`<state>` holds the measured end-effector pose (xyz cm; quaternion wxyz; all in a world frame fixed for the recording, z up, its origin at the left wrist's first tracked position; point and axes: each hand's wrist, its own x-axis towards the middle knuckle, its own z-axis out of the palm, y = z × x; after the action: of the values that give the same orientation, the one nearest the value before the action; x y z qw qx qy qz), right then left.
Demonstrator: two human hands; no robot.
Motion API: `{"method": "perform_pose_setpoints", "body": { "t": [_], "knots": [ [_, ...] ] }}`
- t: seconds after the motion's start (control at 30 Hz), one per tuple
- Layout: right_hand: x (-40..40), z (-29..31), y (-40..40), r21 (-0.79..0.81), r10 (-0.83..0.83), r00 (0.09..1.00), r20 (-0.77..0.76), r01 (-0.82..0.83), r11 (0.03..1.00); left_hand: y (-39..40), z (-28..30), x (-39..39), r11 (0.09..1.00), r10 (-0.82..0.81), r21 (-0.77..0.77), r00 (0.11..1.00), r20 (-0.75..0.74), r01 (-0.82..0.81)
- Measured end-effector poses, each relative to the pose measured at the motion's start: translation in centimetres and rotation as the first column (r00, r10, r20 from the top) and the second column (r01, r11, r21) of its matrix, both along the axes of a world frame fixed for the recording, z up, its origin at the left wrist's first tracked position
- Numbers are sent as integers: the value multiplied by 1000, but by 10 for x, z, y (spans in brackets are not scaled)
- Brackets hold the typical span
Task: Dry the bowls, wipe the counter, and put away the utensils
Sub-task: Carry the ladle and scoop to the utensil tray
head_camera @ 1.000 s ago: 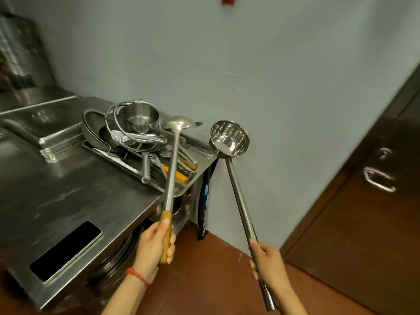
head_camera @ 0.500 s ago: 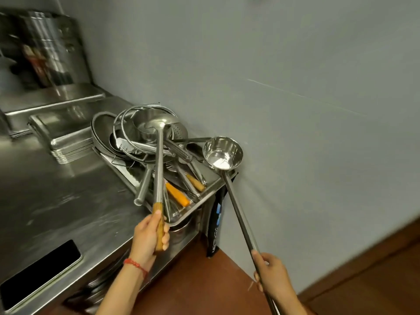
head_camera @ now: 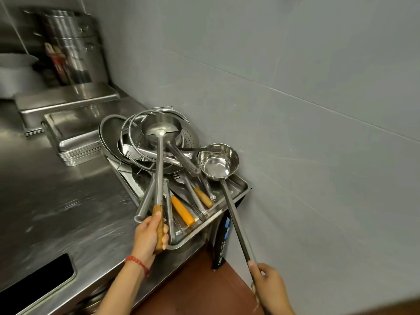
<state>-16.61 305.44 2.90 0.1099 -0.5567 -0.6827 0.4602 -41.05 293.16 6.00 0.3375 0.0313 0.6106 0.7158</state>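
Observation:
My left hand (head_camera: 148,235) grips the wooden handle of a steel ladle (head_camera: 159,160); its bowl lies on the pile of pans and strainers (head_camera: 145,142) in the steel utensil tray (head_camera: 238,189) at the counter's end. My right hand (head_camera: 271,289) grips the long steel handle of a deep scoop ladle (head_camera: 218,161), whose cup sits over the tray's right corner beside the wall. Several utensils with orange and wooden handles (head_camera: 181,210) lie in the tray.
The steel counter (head_camera: 56,201) stretches to the left with a dark rectangular slot (head_camera: 38,278) near its front edge. Stacked steel trays (head_camera: 72,142) and big pots (head_camera: 68,48) stand at the back. A grey wall is on the right, brown floor (head_camera: 200,287) below.
Both ladles have come down from mid-air onto the tray: the left one's bowl now lies on the pile, the right one's cup has dropped to the tray's right corner. The view tilted down.

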Motion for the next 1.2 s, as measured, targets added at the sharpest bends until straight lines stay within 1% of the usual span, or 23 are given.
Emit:
{"method": "perform_pose_setpoints", "body": {
  "t": [0.17, 0.43, 0.63, 0.73, 0.97, 1.03, 1.13, 1.2],
  "knots": [
    [-11, -4, 15, -3, 63, 997, -50, -63, 998, 12, -10, -5, 999, 21, -43, 1000, 12, -20],
    [-25, -15, 29, 35, 128, 991, -37, -127, 991, 26, -19, -13, 997, 13, -71, 1000, 23, -11],
    [-27, -27, 32, -9, 137, 989, -56, -138, 990, 27, -25, -12, 998, 13, -67, 999, 42, -10],
    [-27, -32, 33, -56, 126, 989, -76, -130, 990, 26, -29, -13, 998, 22, -65, 997, 73, -18],
    [-27, -44, 33, -143, 129, 984, -121, -146, 979, 25, -44, -15, 988, 45, -155, 989, 139, -23],
    [-27, -46, 32, -175, 125, 984, -126, -146, 974, 23, -49, -14, 983, 44, -183, 992, 121, -21],
    [-28, -48, 31, -214, 123, 982, -141, -152, 965, 18, -54, -12, 969, 45, -243, 998, 38, -35],
    [-27, -48, 30, -232, 123, 980, -155, -158, 960, 18, -54, -14, 963, 50, -265, 999, 13, -44]
  ]
}}
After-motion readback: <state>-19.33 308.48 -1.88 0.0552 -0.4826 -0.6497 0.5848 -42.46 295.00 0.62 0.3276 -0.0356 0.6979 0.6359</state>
